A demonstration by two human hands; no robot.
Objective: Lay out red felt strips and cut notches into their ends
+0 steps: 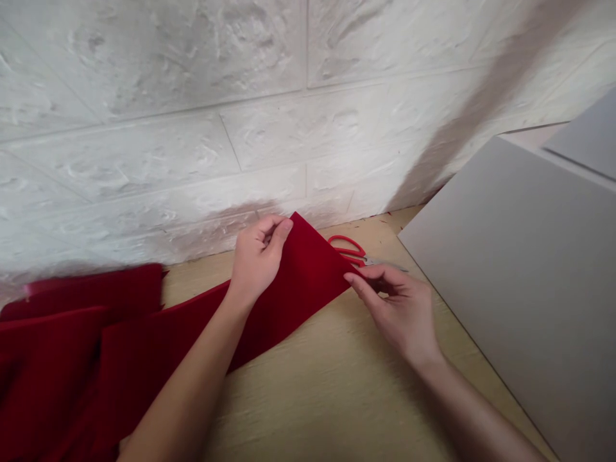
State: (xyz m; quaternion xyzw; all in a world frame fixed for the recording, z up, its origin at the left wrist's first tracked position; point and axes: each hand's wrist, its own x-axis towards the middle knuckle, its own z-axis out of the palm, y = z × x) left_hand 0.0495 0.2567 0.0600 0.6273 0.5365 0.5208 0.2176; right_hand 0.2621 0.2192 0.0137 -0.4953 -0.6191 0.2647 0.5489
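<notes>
Over the pale tabletop [308, 404], smooth deep-red cloth [308, 282]

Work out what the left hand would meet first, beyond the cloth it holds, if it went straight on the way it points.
The white wall, probably: the left hand, holding the red cloth near a corner, points up the picture toward it. The gap is unclear from one view.

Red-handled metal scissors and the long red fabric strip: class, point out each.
Red-handled scissors [358, 262]: head view, on the lower handle.
Red fabric strip [283, 308]: head view, on its flat face.
</notes>
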